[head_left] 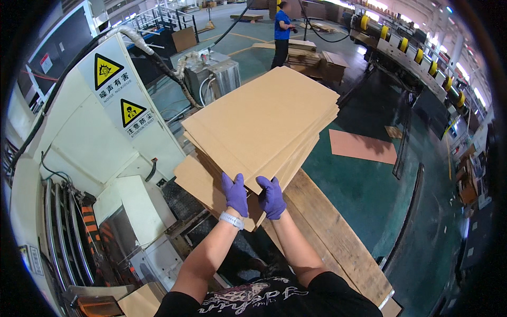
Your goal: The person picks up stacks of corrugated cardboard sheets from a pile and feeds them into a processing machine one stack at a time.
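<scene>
Both hands are on the load here: the left hand (235, 194), in a purple glove with a pale band at the wrist, lies flat with fingers spread on the near edge of the stack of flat brown corrugated cardboard sheets (264, 124), and the right hand (272, 197), gloved the same purple, sits just beside it, fingers curled over the same edge and clamped on the cardboard. The left grips the sheets too, thumb side tucked under as far as one can tell. The stack itself is fanned, upper sheets skewed against the lower ones, and it tilts away from the person, held in front of the chest above the long worn wooden plank platform (338, 232) that runs off to the lower right. To the left stands the big white machine housing (79, 132) with two yellow triangular warning signs on its slanted face, grey corrugated hoses looping over its top. Beneath it, orange-and-black striped parts show by the metal rails. Out on the green painted floor (364, 185) lies a single loose reddish-brown cardboard sheet (363, 146), well apart from the stack. Far back, another person in a blue shirt and dark trousers (282, 34) stands beside low piles of cardboard, and a conveyor line with yellow rollers (417, 53) stretches along the right side.
</scene>
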The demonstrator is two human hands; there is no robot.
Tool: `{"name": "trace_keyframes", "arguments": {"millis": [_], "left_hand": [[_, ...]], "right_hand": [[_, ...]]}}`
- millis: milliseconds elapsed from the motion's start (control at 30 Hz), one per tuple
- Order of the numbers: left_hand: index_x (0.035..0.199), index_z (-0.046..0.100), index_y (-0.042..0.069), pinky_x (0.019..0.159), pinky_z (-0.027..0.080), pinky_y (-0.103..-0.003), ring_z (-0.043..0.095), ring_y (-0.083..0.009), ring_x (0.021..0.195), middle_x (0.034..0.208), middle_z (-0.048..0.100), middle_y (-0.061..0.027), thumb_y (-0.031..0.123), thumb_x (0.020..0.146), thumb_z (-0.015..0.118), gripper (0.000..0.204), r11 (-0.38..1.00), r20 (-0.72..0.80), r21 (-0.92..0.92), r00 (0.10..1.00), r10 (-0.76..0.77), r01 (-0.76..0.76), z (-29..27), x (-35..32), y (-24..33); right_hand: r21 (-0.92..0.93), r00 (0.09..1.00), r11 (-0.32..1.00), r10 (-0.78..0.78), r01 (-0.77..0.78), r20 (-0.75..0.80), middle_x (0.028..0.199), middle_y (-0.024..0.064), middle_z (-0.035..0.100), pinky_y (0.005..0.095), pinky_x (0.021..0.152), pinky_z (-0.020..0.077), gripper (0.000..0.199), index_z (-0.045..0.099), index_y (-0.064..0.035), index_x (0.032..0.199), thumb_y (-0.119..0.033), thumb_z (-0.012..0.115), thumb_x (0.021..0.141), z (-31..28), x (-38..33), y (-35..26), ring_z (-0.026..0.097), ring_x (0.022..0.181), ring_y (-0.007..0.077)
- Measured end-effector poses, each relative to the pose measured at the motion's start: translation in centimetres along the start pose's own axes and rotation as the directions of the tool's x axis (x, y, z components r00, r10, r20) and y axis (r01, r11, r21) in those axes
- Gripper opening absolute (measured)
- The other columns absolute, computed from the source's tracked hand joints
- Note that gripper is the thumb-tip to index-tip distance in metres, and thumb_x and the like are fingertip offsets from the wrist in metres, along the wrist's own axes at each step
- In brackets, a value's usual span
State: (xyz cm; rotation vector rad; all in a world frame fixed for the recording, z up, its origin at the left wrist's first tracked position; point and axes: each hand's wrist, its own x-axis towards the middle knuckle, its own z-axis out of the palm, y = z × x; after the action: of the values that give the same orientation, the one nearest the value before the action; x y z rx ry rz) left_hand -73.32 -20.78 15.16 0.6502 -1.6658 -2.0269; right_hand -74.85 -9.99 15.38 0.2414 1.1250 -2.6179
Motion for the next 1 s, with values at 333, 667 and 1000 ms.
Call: {"name": "trace_keyframes", "arguments": {"millis": [333, 667, 1000], "left_hand": [[0.125, 0.047, -0.002, 0.098, 0.039, -0.032, 0.049, -0.0186, 0.111, 0.121, 0.052, -0.0104, 0.008, 0.093, 0.047, 0.034, 0.967, 0.727, 0.254, 0.663, -0.178, -0.019, -4.3, -12.5, 7.2], [0.124, 0.053, 0.004, 0.104, 0.029, -0.046, 0.037, -0.0318, 0.128, 0.134, 0.046, -0.0172, 0.022, 0.088, 0.057, 0.04, 0.108, 0.619, 0.669, 0.632, 0.466, -0.735, -8.4, 3.4, 10.0], [0.119, 0.053, 0.001, 0.106, 0.028, -0.042, 0.045, -0.0312, 0.119, 0.122, 0.052, -0.0172, 0.017, 0.091, 0.051, 0.032, 0.379, 0.573, 0.532, 0.651, 0.499, -0.758, -10.5, -5.3, 11.1]], "right_hand": [[-0.229, 0.924, 0.936, -0.182, 0.268, 0.336, 0.127, 0.0131, 0.051, 0.0351, 0.099, 0.0378, 0.04, 0.047, -0.0033, 0.124, -0.012, 0.055, 0.086, -9.0, -5.7, -6.4, 0.048, 0.118, 0.0252], [-0.196, 0.975, 0.98, 0.02, 0.024, 0.22, 0.119, 0.0086, 0.057, 0.0328, 0.09, 0.0465, 0.047, 0.05, -0.0001, 0.125, -0.027, 0.062, 0.088, -10.2, 0.0, -11.7, 0.056, 0.107, 0.0183], [-0.774, 0.989, 0.617, -0.121, 0.142, 0.085, 0.085, 0.0067, 0.055, 0.0309, 0.072, 0.0478, 0.042, 0.054, -0.0006, 0.115, -0.036, 0.049, 0.094, 1.1, -9.9, -24.1, 0.055, 0.075, 0.0159]]}}
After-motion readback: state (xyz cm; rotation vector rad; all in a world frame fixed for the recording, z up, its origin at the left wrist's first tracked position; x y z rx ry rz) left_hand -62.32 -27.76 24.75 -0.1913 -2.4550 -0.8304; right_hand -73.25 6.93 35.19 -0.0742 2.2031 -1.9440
